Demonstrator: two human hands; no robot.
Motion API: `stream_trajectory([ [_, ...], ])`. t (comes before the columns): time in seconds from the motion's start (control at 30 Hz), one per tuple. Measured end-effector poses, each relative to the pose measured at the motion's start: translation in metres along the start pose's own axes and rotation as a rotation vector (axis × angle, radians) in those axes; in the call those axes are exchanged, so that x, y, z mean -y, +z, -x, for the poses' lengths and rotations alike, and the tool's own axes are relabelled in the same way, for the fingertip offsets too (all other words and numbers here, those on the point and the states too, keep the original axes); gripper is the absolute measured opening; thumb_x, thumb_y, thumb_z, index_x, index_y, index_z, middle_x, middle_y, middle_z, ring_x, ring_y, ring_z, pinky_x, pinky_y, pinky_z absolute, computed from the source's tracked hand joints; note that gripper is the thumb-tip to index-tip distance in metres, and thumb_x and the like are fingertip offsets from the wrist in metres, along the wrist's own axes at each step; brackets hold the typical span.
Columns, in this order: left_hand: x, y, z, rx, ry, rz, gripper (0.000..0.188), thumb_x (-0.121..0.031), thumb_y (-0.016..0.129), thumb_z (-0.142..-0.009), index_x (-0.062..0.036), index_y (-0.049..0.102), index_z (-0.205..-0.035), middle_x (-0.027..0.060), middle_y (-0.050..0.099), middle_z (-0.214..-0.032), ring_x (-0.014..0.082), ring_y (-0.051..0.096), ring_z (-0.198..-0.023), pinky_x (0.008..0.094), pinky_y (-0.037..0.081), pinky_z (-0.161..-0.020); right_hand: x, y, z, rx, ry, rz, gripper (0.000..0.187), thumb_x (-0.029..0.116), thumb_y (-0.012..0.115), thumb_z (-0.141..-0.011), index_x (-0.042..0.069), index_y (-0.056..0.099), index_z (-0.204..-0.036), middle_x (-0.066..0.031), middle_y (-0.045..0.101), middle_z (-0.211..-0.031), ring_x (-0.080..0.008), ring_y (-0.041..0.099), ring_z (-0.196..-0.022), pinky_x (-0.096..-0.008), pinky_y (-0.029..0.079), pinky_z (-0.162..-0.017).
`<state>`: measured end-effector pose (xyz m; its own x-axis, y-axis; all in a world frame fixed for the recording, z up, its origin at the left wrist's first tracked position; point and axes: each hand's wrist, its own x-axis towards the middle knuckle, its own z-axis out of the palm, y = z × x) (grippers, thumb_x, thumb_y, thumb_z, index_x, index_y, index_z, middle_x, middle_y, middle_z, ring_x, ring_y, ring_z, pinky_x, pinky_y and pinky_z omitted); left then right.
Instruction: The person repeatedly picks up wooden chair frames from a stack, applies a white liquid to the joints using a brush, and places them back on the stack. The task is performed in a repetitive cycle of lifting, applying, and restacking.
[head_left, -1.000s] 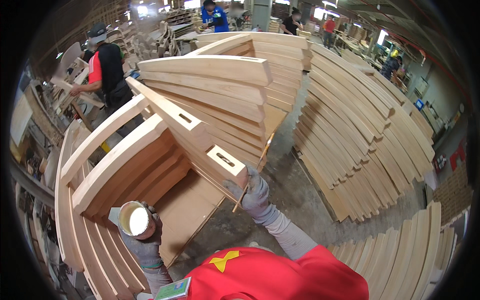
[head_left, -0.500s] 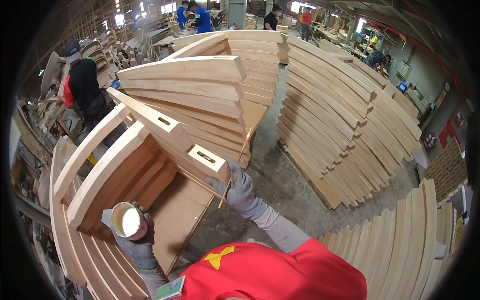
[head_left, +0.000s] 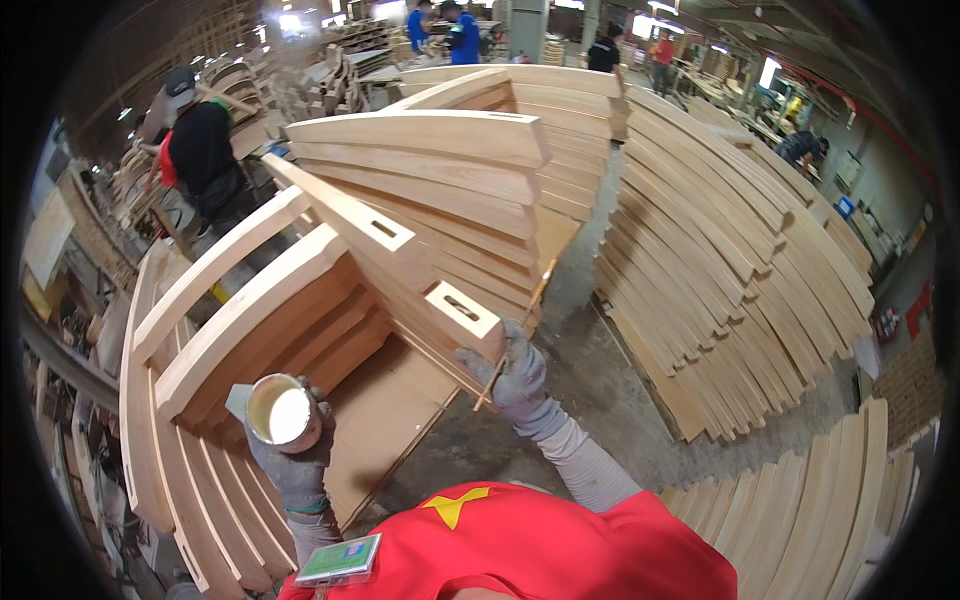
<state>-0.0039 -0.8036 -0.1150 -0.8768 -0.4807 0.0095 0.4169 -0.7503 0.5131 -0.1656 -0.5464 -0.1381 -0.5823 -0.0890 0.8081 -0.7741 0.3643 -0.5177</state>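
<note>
My left hand, in a grey glove, is closed around a small cup of whitish liquid, held over the inner side of a wooden stack at the left. My right hand, also gloved, is closed with a thin stick slanting up out of it. Its fingers also touch the near end of a curved wooden board, which has an oblong slot in its pale end face. Just behind lies another board with a similar slot. Part of the stick is hidden by my right fingers.
Curved boards stand stacked ahead, with another tall stack at the right and one at the near right. Plywood sheets lie under the stacks on a concrete floor. A person in black stands at the far left; others work farther back.
The whole view has shifted, so the stacks and both hands appear farther right. Both hands keep their hold on the cup and the stick. The person at the left has changed posture slightly.
</note>
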Motion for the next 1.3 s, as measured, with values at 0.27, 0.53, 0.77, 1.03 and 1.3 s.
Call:
stream_trajectory([
  [0.27,0.002,0.014,0.003,-0.035,-0.052,0.138,0.055,-0.05,0.039,-0.089,-0.0058,0.05,-0.119,0.0173,0.057,-0.113,0.0339,0.055,-0.101,0.0467,0.045,-0.087,0.007,-0.003,0.0,0.011,0.072,-0.047,0.058,0.023,0.08,-0.07,-0.001,0.049,-0.112,-0.0176,0.063,-0.086,-0.0318,0.063,-0.075,-0.0368,0.05,-0.065],
  [0.53,-0.003,0.006,0.012,-0.026,-0.023,0.129,0.055,-0.049,0.04,-0.089,-0.005,0.049,-0.12,0.0167,0.056,-0.114,0.0327,0.055,-0.101,0.0449,0.046,-0.086,-0.001,-0.001,0.001,0.011,0.021,-0.084,0.057,0.02,0.079,-0.07,-0.005,0.049,-0.112,-0.0199,0.062,-0.09,-0.0336,0.062,-0.077,-0.0366,0.049,-0.068],
  [0.77,-0.006,0.006,0.024,-0.106,0.023,0.172,0.053,-0.048,0.038,-0.09,-0.0053,0.05,-0.119,0.0186,0.056,-0.111,0.0351,0.055,-0.1,0.0476,0.046,-0.086,0.003,0.0,-0.002,0.014,0.046,-0.148,0.055,0.019,0.079,-0.071,-0.005,0.049,-0.111,-0.0198,0.061,-0.088,-0.0344,0.061,-0.075,-0.037,0.048,-0.067],
  [1.03,-0.008,-0.001,0.036,-0.174,0.09,0.117,0.051,-0.049,0.037,-0.091,-0.007,0.05,-0.118,0.0178,0.057,-0.108,0.034,0.055,-0.099,0.0469,0.046,-0.085,0.003,0.001,0.0,-0.015,0.056,-0.054,0.056,0.018,0.08,-0.069,-0.007,0.05,-0.108,-0.0189,0.06,-0.086,-0.0305,0.06,-0.073,-0.0361,0.048,-0.067],
  [1.3,-0.004,0.003,0.042,-0.171,0.046,0.164,0.054,-0.05,0.04,-0.088,-0.0065,0.05,-0.118,0.0145,0.056,-0.109,0.03,0.055,-0.097,0.0418,0.046,-0.083,0.002,0.001,0.004,-0.008,0.062,-0.103,0.056,0.012,0.079,-0.07,-0.005,0.049,-0.114,-0.0167,0.06,-0.096,-0.0242,0.058,-0.085,-0.0323,0.046,-0.077],
])
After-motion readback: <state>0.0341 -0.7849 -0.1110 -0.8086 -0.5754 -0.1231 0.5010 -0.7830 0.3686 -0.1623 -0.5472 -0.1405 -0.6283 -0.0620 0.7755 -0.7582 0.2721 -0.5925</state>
